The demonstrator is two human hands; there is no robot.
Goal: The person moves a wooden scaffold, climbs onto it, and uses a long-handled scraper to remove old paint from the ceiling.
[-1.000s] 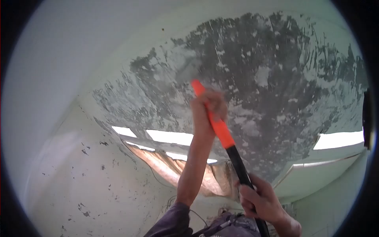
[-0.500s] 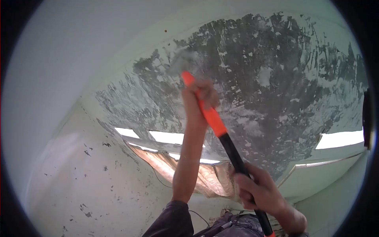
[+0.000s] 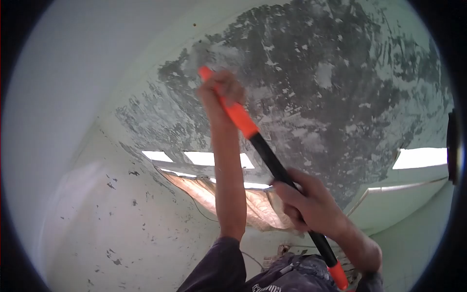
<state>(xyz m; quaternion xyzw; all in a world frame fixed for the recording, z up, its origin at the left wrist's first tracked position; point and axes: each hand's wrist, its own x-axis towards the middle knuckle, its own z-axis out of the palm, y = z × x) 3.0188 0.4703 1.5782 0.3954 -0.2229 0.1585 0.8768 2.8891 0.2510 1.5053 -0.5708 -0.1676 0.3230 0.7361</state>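
A long-handled scraper [image 3: 266, 152] with an orange and black handle slants upward across the view. My left hand [image 3: 223, 90] is closed around the orange upper grip, arm stretched up. Lower down, my right hand [image 3: 311, 202] wraps the black part of the shaft. The handle's orange bottom end [image 3: 337, 276] shows near my clothing. At the top, the tool's head is only a grey blur against the ceiling [image 3: 311, 97], which has dark grey bare patches among pale paint remnants.
Bright window openings [image 3: 199, 158] and a crumpled brownish sheet [image 3: 194, 191] lie beyond my left arm. Another bright opening [image 3: 421, 158] is at right, above a pale panel [image 3: 394, 204]. The left wall [image 3: 97, 214] has chipped paint. A dark object [image 3: 453, 146] stands at the right edge.
Both hands and the scraper have shifted up and left in the view, and the handle's orange bottom end now shows more fully. The ceiling patch appears slightly higher. Both hands keep their hold.
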